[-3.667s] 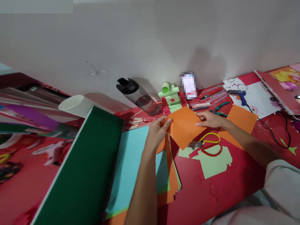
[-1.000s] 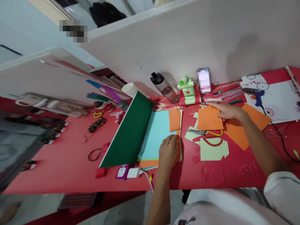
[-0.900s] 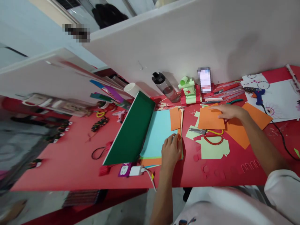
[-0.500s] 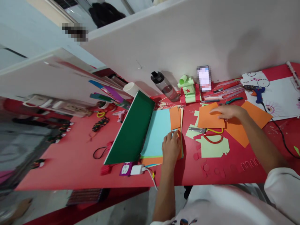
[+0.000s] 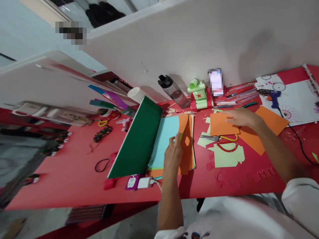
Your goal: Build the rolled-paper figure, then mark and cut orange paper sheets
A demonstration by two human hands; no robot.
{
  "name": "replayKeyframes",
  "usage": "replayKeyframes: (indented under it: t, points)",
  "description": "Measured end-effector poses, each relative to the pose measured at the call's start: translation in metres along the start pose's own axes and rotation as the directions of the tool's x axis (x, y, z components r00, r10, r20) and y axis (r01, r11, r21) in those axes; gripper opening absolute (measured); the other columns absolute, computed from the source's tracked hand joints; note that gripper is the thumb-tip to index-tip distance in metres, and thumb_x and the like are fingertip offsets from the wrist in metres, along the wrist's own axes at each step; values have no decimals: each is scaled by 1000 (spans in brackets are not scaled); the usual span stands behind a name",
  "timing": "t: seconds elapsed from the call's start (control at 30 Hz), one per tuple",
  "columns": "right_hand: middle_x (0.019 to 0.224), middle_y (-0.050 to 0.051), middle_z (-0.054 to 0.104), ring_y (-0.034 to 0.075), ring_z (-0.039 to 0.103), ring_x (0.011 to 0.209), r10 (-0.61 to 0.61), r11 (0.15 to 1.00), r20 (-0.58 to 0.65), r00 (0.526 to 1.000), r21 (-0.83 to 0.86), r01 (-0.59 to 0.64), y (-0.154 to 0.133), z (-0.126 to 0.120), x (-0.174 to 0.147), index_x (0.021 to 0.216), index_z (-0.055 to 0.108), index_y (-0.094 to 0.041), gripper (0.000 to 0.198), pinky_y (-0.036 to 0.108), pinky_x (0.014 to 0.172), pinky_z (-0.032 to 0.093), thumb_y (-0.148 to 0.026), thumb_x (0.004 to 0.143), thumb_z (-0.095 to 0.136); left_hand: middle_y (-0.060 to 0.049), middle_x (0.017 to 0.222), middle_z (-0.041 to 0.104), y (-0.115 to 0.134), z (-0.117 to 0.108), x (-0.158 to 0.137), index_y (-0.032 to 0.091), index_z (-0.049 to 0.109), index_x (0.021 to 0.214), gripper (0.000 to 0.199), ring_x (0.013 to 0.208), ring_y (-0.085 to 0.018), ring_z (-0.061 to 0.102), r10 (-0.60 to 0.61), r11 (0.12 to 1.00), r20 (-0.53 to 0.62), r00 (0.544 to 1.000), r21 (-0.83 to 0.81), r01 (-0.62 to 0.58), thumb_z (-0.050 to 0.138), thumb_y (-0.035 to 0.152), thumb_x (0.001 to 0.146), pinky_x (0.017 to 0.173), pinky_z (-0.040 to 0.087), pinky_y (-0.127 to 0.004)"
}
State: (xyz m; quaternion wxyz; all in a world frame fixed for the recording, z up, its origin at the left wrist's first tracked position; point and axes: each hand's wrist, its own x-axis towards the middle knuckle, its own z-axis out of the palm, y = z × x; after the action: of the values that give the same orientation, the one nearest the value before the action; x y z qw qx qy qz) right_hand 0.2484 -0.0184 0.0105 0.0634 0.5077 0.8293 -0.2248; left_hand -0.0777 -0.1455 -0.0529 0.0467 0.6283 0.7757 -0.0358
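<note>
A pad of coloured paper with a raised green cover (image 5: 138, 139) lies open on the red table. Its light blue sheet (image 5: 163, 132) shows beside a cut orange paper (image 5: 186, 154) with a hole in it. My left hand (image 5: 173, 152) has its fingers curled at the left edge of that orange paper; the fingertips are partly hidden. Farther right, my right hand (image 5: 243, 118) rests with stretched fingers on an orange sheet (image 5: 221, 124). Scissors (image 5: 224, 141) with yellow and red handles lie just below it, by a pale green sheet (image 5: 228, 156).
Along the partition stand a water bottle (image 5: 174, 93), pale green paper rolls (image 5: 199, 96) and a phone (image 5: 216, 81). A blue glue gun (image 5: 274, 99) trails its cord at the right. A white charger (image 5: 145, 182) sits near the front edge.
My left hand has moved left and slightly up, exposing more of the orange paper and its hole. My right hand stays over the orange sheet. The view has shifted slightly.
</note>
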Motion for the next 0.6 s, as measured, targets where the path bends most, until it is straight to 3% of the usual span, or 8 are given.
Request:
replayKeyframes:
  t: [0.27,0.37,0.47,0.6]
  points:
    - [102,8,80,25,72,91,-318,924,48,947,238,298,-44,22,12,149,62,-26,48,31,78,46,-37,102,58,-14,148,56,-22,-5,1,22,53,145,50,96,-24,74,117,988,64,991,-111,-110,36,8,100,79,58,-37]
    - [103,7,80,20,71,83,-354,867,67,933,397,301,-59,28,23,138,68,-24,40,28,74,46,-36,101,61,-15,147,57,-12,0,-3,18,64,127,34,106,-27,72,121,992,64,991,-31,-120,40,16,103,86,58,-39]
    - [92,6,77,17,68,73,-341,822,47,939,500,273,-75,34,35,128,71,-20,33,26,68,46,-35,99,64,-19,132,64,6,5,-8,13,64,123,29,117,-34,67,87,995,14,996,50,-87,46,27,105,86,58,-42]
    - [82,2,70,13,62,62,-356,714,21,934,651,257,-92,51,50,121,70,-18,27,24,61,47,-32,100,61,-20,123,66,19,7,-12,11,62,118,26,116,-34,65,47,995,-5,999,85,-46,46,25,103,83,58,-40]
